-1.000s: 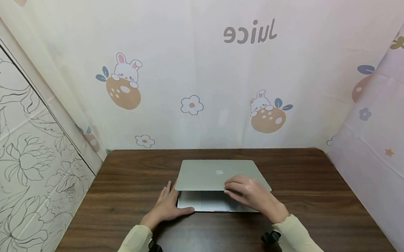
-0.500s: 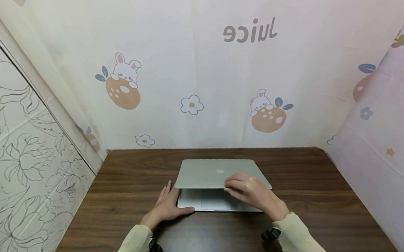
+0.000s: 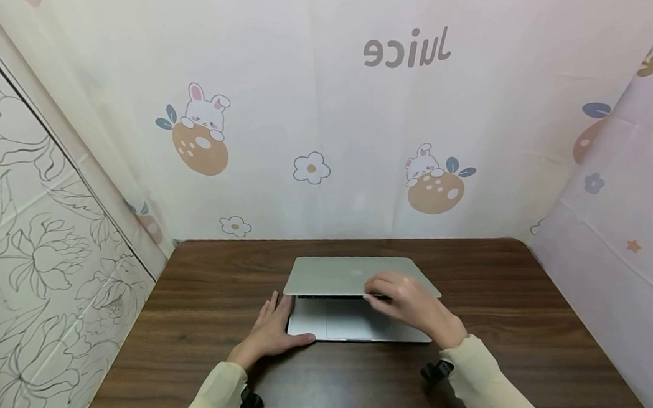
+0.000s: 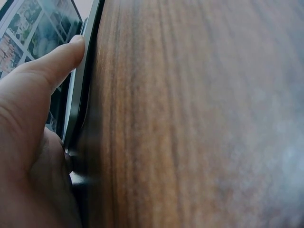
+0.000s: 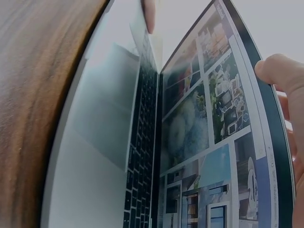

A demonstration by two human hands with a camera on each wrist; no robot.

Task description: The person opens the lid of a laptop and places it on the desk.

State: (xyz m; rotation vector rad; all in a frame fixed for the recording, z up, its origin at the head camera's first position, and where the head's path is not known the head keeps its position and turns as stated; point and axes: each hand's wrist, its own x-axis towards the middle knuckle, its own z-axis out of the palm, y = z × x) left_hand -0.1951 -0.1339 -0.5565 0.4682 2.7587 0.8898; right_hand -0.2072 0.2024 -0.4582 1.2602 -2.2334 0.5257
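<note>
In the head view, an Apple laptop [image 3: 339,318] is placed near the middle of the table [image 3: 514,330], with wood left on both sides; its partly raised lid [image 3: 325,274] is pinched by its front edge in the right hand's [image 3: 405,299] grip. The base's front-left corner is touched by the left hand [image 3: 272,332], fingers straight, grip unclosed. In the left wrist view, the thumb is laid on the front edge. In the right wrist view, a gap is opened between keyboard [image 5: 142,156] and lit screen [image 5: 190,137].

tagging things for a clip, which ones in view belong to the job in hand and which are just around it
Job:
laptop, partly open
right hand, pinching the lid
left hand, touching the laptop

Just around:
wooden table
rabbit-print curtain
floral panel
</note>
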